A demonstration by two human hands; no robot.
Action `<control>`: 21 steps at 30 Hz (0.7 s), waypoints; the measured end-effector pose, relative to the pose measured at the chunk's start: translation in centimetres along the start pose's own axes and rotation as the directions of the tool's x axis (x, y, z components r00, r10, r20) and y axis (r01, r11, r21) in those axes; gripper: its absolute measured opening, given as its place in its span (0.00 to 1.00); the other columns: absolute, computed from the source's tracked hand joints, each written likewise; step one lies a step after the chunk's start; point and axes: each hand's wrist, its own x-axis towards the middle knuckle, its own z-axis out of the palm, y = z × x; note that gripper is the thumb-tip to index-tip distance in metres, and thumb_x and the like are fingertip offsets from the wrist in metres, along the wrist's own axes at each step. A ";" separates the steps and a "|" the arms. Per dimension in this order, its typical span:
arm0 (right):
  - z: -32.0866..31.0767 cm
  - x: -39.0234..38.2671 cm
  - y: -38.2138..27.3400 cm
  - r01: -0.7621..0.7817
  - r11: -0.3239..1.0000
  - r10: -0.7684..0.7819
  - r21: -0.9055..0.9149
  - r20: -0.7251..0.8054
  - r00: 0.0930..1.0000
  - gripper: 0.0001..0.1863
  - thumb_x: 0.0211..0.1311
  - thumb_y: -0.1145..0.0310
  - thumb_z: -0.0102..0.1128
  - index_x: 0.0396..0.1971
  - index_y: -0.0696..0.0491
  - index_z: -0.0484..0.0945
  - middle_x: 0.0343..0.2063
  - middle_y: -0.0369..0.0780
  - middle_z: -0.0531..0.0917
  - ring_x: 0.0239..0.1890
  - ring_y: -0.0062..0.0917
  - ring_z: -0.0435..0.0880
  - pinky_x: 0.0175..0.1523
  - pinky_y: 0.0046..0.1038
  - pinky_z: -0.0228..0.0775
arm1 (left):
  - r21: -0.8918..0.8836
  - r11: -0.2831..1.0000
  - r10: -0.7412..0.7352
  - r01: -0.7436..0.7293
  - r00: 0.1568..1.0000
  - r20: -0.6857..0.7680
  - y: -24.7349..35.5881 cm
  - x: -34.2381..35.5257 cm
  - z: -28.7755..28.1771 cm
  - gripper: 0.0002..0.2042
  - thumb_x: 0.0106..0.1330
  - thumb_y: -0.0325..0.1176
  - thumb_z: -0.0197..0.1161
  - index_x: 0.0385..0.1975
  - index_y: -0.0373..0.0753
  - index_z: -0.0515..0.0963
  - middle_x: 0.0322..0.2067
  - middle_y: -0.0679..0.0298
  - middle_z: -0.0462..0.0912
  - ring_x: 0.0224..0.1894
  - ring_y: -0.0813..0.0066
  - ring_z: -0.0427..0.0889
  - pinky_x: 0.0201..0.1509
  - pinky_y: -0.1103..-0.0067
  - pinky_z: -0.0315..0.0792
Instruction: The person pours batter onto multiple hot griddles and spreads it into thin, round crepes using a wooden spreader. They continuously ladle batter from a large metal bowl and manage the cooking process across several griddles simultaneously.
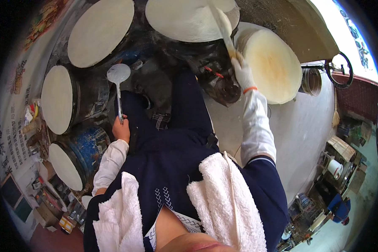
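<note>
My left hand (122, 129) is closed around the handle of a ladle (118, 73), its pale-coated bowl held out beside my knee. In a white glove with an orange cuff, my right hand (243, 73) grips a long flat spatula (221, 30). The spatula is slightly blurred and reaches over a round griddle covered by a thin pale batter sheet (178, 19) at the far middle. Right beside the gloved hand lies a thick stack of round flatbreads (273, 67), browned at its centre. Whether the spatula touches the batter sheet, I cannot tell.
More drum-shaped griddles with pale round tops curve along my left: one far left (101, 33), one mid left (56, 99), and one on a blue drum (66, 166). A metal pot (311, 82) stands beyond the stack. Shelves and a white bucket (335, 168) line the right.
</note>
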 end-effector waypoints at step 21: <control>-0.2 13.5 -4.8 -0.190 0.982 0.174 -0.023 -0.305 0.936 0.20 0.68 0.63 0.51 0.56 0.53 0.77 0.45 0.55 0.84 0.51 0.50 0.81 0.55 0.42 0.73 | -0.281 0.952 0.189 -0.120 0.955 0.230 10.8 -2.8 -2.6 0.08 0.65 0.25 0.57 0.39 0.34 0.81 0.33 0.64 0.84 0.34 0.76 0.80 0.41 0.79 0.72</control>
